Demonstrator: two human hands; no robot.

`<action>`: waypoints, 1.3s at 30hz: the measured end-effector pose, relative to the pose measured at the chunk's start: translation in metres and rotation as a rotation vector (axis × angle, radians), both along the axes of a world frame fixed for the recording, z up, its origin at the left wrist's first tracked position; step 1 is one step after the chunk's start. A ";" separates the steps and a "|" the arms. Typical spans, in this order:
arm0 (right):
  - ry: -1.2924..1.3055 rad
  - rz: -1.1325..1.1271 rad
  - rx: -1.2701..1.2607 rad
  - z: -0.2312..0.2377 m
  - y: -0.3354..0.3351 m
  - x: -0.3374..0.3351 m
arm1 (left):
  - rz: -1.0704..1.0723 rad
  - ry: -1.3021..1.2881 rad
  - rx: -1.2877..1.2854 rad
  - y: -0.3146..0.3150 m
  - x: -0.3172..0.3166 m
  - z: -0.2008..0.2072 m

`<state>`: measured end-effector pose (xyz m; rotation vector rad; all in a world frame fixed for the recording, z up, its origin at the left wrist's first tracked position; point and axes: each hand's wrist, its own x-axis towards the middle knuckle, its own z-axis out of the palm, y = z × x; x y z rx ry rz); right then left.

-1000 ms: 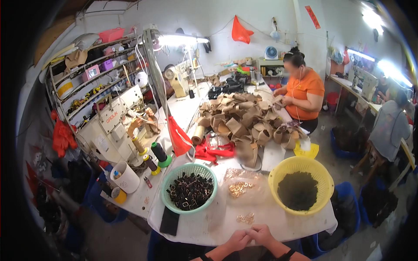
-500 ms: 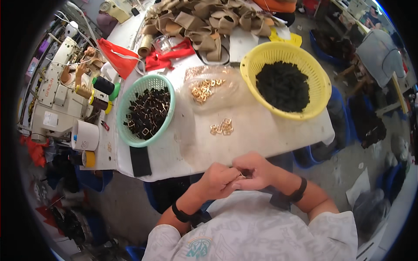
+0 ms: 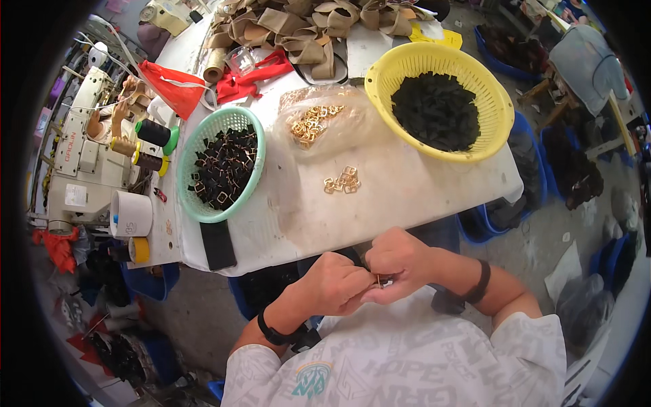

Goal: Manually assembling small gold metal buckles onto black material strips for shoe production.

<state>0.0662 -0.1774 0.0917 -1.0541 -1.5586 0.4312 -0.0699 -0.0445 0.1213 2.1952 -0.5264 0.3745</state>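
Note:
Just off the table's front edge, my left hand (image 3: 337, 285) and my right hand (image 3: 400, 264) meet, fingers pinched together. Between them shows a small gold metal ring (image 3: 381, 279), mostly covered by the fingers; a dark bit beside it is too small to make out. On the table beyond lies a small pile of gold square rings (image 3: 344, 180). Behind that pile, a clear plastic bag (image 3: 319, 125) holds many more rings. A mint-green basket (image 3: 185, 197) at left contains black tabs with gold rings, and a yellow basket (image 3: 498, 108) at right contains black fabric pieces.
A flat black rectangle (image 3: 218, 244) lies at the table's front left corner. Further left stand a sewing machine (image 3: 81, 156), thread spools (image 3: 154, 133) and a white cup-like container (image 3: 131, 214). Brown fabric pieces (image 3: 291, 27) are heaped at the back; blue tubs (image 3: 529, 163) stand on the floor at right.
The table and its things sit slightly higher in the picture. My hands stay together, and more of the gold ring shows between the fingers.

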 end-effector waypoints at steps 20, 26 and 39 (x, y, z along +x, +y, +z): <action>0.364 0.059 -0.018 0.009 -0.003 -0.013 | -0.034 0.207 -0.629 -0.014 -0.001 0.001; 0.264 -0.028 -0.353 0.025 0.002 0.005 | 0.093 0.462 -0.971 0.009 0.008 -0.009; 0.249 -0.173 -0.159 0.027 -0.008 -0.005 | 0.067 0.538 -1.256 0.005 -0.002 -0.007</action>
